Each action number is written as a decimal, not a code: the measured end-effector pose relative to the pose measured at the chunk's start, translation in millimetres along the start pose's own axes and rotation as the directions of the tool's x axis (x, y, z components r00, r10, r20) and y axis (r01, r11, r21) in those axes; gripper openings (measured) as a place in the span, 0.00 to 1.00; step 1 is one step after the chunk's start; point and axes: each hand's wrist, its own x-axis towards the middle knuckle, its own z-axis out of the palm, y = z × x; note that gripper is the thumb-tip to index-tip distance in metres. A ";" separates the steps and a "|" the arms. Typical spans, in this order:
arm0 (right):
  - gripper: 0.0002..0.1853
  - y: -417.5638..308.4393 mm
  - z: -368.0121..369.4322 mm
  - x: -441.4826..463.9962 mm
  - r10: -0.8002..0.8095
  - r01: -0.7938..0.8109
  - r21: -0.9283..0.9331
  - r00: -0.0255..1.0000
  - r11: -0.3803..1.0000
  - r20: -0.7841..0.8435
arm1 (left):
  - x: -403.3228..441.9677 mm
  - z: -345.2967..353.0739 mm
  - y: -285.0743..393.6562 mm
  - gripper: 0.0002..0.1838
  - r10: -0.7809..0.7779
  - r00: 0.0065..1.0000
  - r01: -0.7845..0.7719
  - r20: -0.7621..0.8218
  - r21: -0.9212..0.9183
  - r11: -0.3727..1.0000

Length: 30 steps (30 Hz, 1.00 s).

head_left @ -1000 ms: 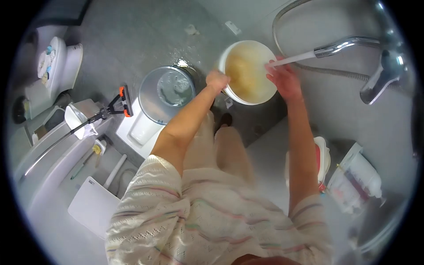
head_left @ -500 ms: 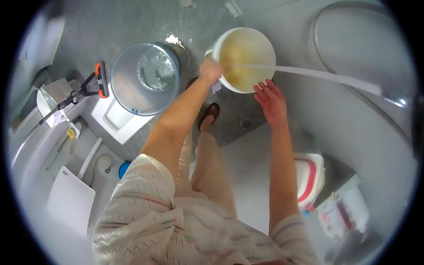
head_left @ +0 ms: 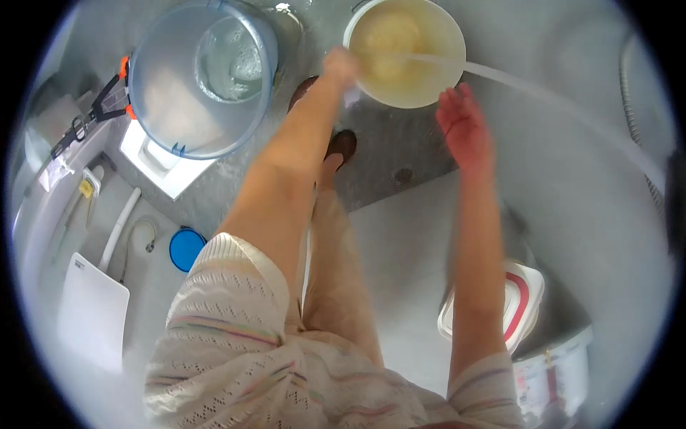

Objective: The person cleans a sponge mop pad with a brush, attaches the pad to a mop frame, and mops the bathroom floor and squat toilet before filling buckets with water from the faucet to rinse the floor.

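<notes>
Left hand (head_left: pixel 341 66) grips the white bucket (head_left: pixel 450 34) at its left rim; right hand (head_left: pixel 464 127) hovers open nearby. Water stream (head_left: pixel 529 85) enters from the right.

Now holds the right hand (head_left: pixel 466 129) beside the rim of the white bucket (head_left: pixel 407 99), with fingers closer together rather than reaching over the edge; looks further down, losing the chrome spout from view, bringing the bucket up to the top edge and revealing a round blue object (head_left: pixel 187 249) hidden a second ago.
</notes>
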 end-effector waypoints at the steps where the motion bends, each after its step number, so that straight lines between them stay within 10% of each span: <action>1: 0.14 -4.1 1.5 1.8 -0.003 0.003 0.023 1.000 1.000 0.002 | -15.2 -15.1 15.6 0.18 -0.006 1.000 0.005 0.008 0.124 0.992; 3: 0.13 -13.0 10.1 4.5 -0.002 0.000 0.086 1.000 0.996 0.023 | -47.3 -24.2 52.7 0.20 0.170 0.958 -0.066 -0.232 0.396 0.916; 6: 0.12 -32.1 23.9 1.3 -0.004 -0.008 0.182 0.998 0.983 0.067 | -60.8 -10.5 118.5 0.20 0.213 0.966 -0.246 -0.148 -0.265 0.932; 8: 0.11 -47.2 35.8 -3.0 -0.025 -0.002 0.224 0.993 0.975 0.119 | -82.4 -5.0 170.1 0.15 0.195 0.981 -0.130 -0.003 -0.760 0.637; 9: 0.12 -54.8 43.3 -6.7 -0.046 0.008 0.243 0.988 0.970 0.151 | -64.8 25.6 182.1 0.13 0.385 0.921 -0.287 -0.057 -0.767 0.574; 11: 0.12 -70.5 55.6 -13.2 -0.088 0.027 0.280 0.974 0.960 0.209 | -76.4 18.8 215.8 0.11 0.402 0.907 -0.096 0.122 -0.871 0.481; 12: 0.12 -78.9 55.0 -13.1 -0.084 -0.006 0.310 0.958 0.951 0.275 | -114.3 -11.3 246.1 0.10 0.258 0.892 0.245 0.373 -0.875 0.417; 15: 0.11 -94.5 53.0 -9.6 -0.089 -0.035 0.317 0.925 0.948 0.368 | -148.2 -45.7 267.7 0.09 0.290 0.814 0.343 0.504 -0.818 0.461; 20: 0.11 -108.0 72.9 -9.3 -0.126 0.129 0.025 0.881 0.991 0.457 | -162.4 -52.5 274.0 0.11 0.358 0.856 0.117 0.374 -0.813 0.570; 22: 0.14 -110.9 95.9 -30.6 -0.207 0.258 -0.251 0.955 0.933 0.211 | -178.3 -66.2 276.7 0.15 0.347 0.897 -0.023 0.275 -0.754 0.657; 26: 0.19 -116.6 109.2 -74.3 -0.377 0.253 -0.763 0.926 0.595 0.013 | -189.4 -104.2 241.7 0.22 0.426 0.904 -0.369 0.035 -0.440 0.818; 30: 0.20 -98.7 53.9 -95.8 -0.342 0.310 -0.896 0.919 0.319 0.196 | -229.1 -179.7 165.6 0.23 0.416 0.899 -0.426 -0.135 -0.060 0.903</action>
